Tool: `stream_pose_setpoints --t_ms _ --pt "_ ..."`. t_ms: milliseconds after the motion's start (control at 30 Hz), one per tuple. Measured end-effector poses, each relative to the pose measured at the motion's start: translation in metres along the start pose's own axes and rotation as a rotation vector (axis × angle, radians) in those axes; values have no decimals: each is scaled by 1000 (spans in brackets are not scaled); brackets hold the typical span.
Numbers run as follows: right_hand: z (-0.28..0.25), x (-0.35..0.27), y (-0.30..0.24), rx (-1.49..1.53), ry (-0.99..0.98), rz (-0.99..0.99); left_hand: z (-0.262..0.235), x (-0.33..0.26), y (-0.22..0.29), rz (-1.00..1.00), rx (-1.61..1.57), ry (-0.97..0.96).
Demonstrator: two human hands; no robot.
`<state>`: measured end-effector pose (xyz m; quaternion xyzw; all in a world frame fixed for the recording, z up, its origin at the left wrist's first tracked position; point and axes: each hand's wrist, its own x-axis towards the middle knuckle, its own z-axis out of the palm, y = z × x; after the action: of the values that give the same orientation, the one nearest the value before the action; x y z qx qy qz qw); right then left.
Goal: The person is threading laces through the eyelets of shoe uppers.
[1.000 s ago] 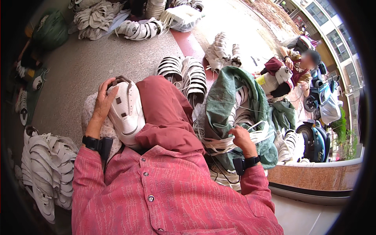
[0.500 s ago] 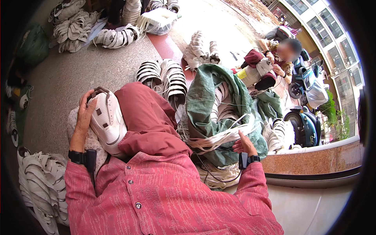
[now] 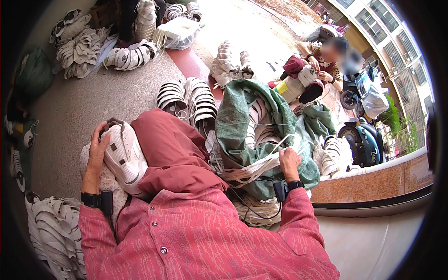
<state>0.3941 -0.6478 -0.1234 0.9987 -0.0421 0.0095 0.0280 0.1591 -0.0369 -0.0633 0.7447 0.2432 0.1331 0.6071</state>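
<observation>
In left hand, white shoe, toe lower-right, long axis diagonal

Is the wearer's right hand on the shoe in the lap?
No, the left hand holds that shoe, while the right hand is at the white laces.

The shoe at the left hand is white, dotted with perforations and marked by dark grey patches; the cloth under that hand is pale with small reddish flecks. By the right hand, the laces are creamy white and the sack is green. Between the hands, the trousers are plain maroon, the shirt pinkish red with pale twig-like lines. Beyond the left hand, the floor is speckled grey.
</observation>
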Motion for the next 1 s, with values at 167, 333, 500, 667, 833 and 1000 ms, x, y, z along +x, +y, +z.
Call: stream_pose_setpoints --t_ms 167,333,500,667,833,1000 --pt "30 44 -16 1294 -511 617 -2 -2 3 28 -5 7" --pt "5 53 -96 1522 29 442 -7 -9 23 150 267 58" --pt "-123 6 -260 1732 -353 -435 22 -17 79 333 571 2" --pt "-222 -112 -373 1674 -719 -1141 79 -46 132 187 -327 -388" --pt "-226 -116 -385 1966 -998 -955 34 -91 141 -53 -441 -216" --pt "-178 -45 -359 2137 -893 -238 -63 -148 105 159 -606 -379"
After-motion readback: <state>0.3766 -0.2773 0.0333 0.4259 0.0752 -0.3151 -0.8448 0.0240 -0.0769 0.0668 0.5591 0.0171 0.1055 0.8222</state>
